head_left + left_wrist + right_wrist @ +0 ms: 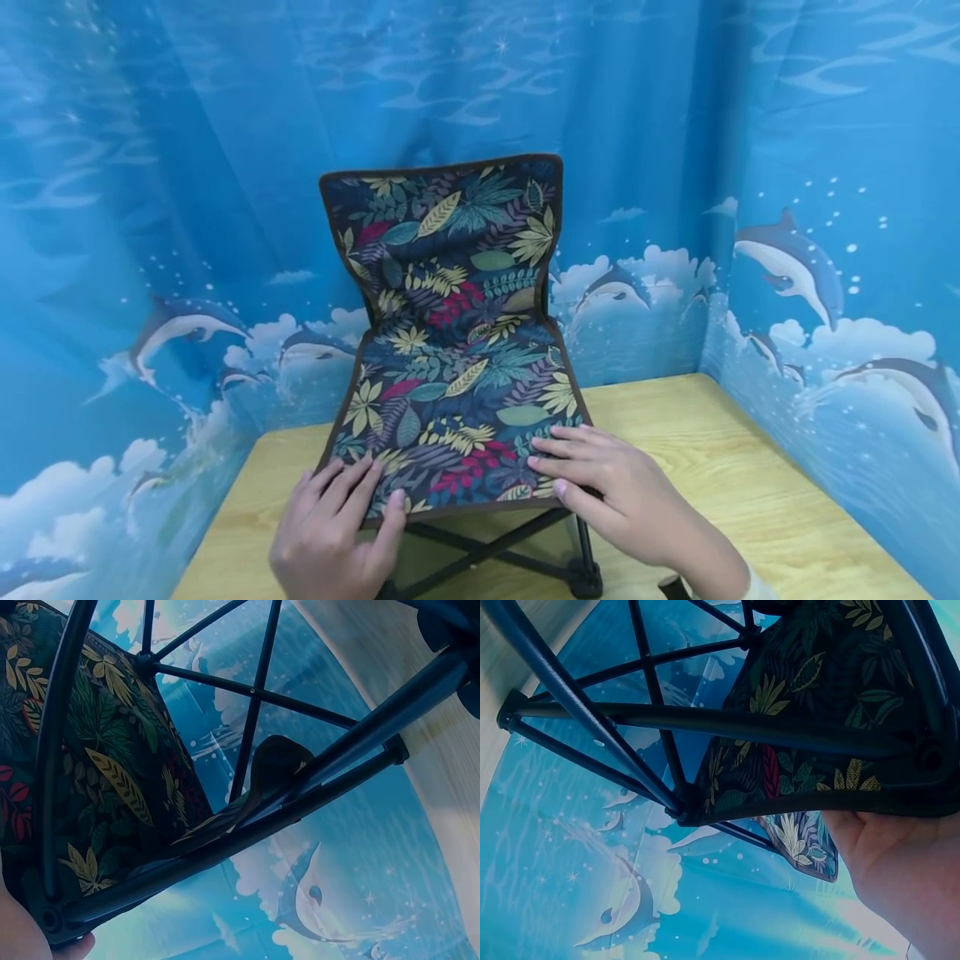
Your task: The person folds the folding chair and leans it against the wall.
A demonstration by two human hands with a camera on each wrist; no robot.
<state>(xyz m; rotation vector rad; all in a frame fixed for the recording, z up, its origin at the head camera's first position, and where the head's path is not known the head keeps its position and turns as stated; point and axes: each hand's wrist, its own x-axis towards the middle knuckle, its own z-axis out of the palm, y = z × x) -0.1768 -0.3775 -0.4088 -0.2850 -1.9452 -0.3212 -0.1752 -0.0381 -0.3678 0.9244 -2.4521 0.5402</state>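
A small folding chair (465,375) with a dark leaf-print fabric seat and backrest stands upright and unfolded on its black crossed legs (487,550). My left hand (330,529) rests on the seat's front left corner, fingers and thumb lying on the fabric. At the front right corner my right hand (622,492) lies with its fingers extended over the seat. From below, the left wrist view shows the chair's black tubes (187,866) beside part of my left hand (22,930). In the right wrist view my right hand (907,870) touches the seat's edge.
The chair stands on a light wood-grain table (750,467). A blue curtain (637,167) printed with dolphins and waves surrounds its back and sides. A short dark cylinder end (672,588) shows at the bottom edge, below my right wrist.
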